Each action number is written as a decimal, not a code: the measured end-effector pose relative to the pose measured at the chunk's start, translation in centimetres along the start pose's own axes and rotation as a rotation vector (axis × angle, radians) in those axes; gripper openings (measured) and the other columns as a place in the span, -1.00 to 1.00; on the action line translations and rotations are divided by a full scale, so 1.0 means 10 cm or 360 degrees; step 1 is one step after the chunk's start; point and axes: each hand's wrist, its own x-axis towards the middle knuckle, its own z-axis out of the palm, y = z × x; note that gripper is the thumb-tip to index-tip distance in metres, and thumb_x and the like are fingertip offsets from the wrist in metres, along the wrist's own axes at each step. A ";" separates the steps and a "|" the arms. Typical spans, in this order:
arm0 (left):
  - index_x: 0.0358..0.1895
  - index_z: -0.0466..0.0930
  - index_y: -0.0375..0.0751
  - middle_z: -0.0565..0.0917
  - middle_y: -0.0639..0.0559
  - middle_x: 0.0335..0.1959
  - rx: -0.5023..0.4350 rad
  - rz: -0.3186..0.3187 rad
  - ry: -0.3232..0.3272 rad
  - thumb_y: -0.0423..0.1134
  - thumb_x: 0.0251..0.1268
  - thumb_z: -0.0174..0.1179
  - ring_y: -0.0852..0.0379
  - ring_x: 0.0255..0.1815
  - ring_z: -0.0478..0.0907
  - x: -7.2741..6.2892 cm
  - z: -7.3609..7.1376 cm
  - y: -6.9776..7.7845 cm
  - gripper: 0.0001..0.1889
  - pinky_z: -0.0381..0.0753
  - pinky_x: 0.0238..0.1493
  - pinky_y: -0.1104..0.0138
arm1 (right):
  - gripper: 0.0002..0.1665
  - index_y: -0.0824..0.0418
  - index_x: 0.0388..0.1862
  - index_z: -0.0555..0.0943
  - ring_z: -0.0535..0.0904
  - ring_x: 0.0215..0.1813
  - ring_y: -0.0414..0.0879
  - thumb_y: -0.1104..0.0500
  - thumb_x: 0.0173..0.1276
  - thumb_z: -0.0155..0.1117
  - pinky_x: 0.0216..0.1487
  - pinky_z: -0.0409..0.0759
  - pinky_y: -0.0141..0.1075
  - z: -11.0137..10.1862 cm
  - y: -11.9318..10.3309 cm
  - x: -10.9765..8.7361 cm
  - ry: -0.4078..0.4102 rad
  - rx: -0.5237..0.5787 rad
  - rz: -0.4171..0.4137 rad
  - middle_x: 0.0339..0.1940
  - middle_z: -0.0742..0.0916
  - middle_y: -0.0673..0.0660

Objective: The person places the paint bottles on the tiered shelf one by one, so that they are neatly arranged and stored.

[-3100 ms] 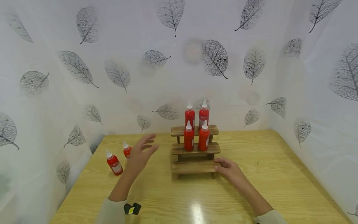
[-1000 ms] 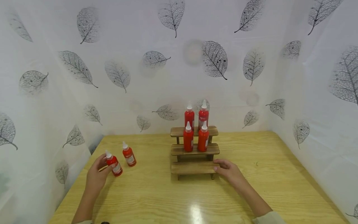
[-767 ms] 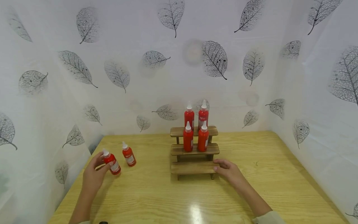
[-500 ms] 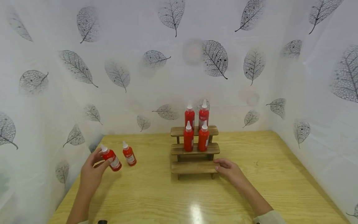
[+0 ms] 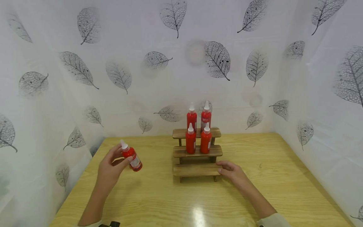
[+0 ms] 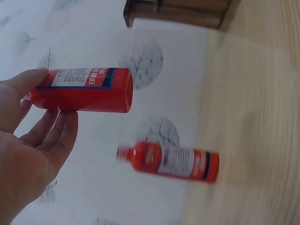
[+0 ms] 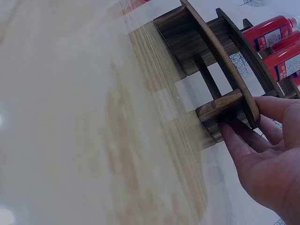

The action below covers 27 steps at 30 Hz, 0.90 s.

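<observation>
My left hand [image 5: 109, 168] holds a red squeeze bottle [image 5: 135, 161] with a white pointed cap, tilted and raised above the table. Thumb and fingers grip it near its upper end in the left wrist view. Beyond it there, a second red bottle [image 6: 176, 161] stands on the table; the held one mostly hides it in the head view. My right hand [image 5: 234, 176] pinches the right end of the lowest step of a three-tier wooden display stand [image 5: 195, 170], thumb and fingers on either side of the board [image 6: 183, 11] [image 7: 229, 77].
Two red bottles [image 5: 191, 142] stand on the stand's middle step and two more [image 5: 206, 118] on the top step. The stand sits on a wood-grain table [image 5: 170, 201]. White leaf-print sheeting [image 5: 141, 78] encloses the back and sides.
My left hand reached left, took hold of the nearer red bottle, lifted it and moved it right, in front of the other bottle. My right hand stayed at the stand.
</observation>
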 end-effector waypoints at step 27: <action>0.32 0.52 0.11 0.66 0.07 0.10 -0.0146 0.0319 -0.0563 -0.14 0.24 0.44 0.04 0.11 0.60 0.16 1.53 0.20 -0.44 0.65 0.17 -0.03 | -0.45 0.14 0.30 0.57 0.40 0.48 0.19 -0.03 0.40 0.34 0.46 0.40 0.09 -0.01 -0.01 0.00 -0.0012 -0.0018 -0.0013 0.39 0.57 0.19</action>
